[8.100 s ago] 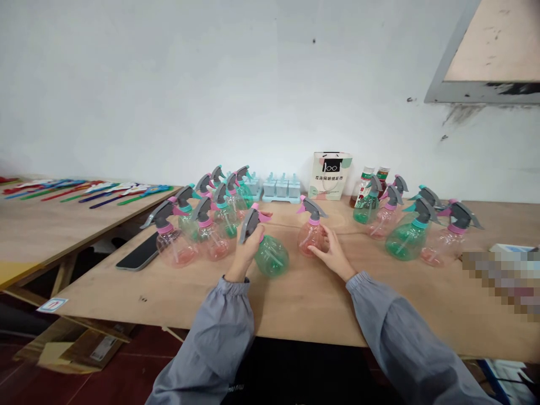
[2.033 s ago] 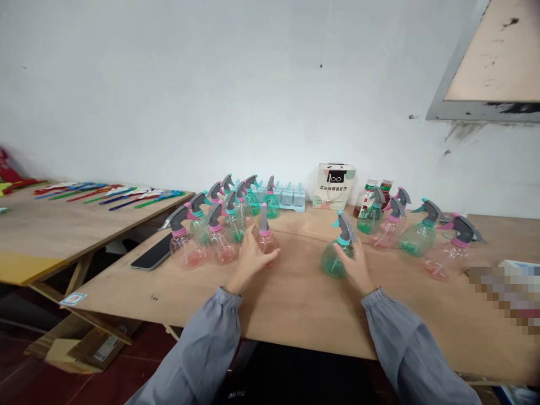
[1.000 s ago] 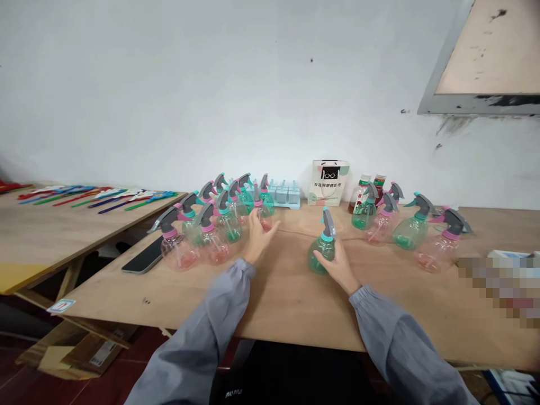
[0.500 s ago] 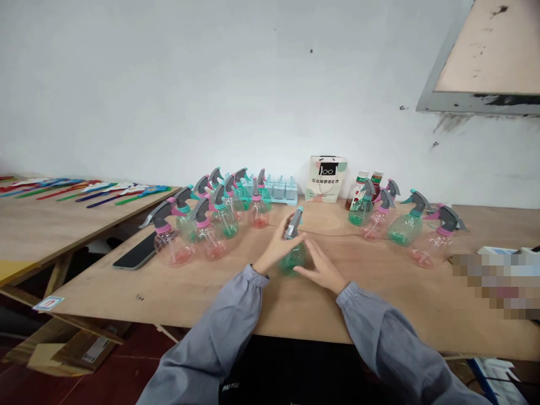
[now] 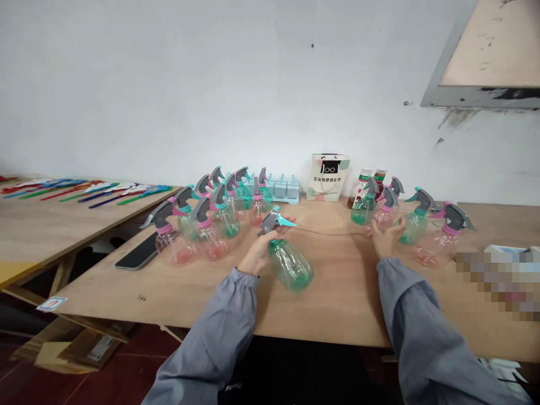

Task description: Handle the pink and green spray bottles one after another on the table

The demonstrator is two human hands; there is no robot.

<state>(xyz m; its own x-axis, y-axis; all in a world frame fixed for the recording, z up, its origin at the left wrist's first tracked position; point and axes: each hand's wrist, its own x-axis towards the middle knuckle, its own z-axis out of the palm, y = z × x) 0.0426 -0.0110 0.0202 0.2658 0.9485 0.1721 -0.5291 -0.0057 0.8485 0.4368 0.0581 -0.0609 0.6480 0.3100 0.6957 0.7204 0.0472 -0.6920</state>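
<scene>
left grip (image 5: pixel 256 251) curled tight, right grip (image 5: pixel 385 241) loosely spread, both forearms (image 5: pixel 206 337) extended forward

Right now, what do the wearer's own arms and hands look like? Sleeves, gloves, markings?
Left sleeve and right sleeve: loose, grey-blue, creased fabric, gathered at the ends. Left hand and right hand: bare, no gloves. No cables or markings visible on either sleeve.

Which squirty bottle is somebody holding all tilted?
The green spray bottle with the turquoise nozzle, tilted in the left hand; the others stand on the table.
</scene>
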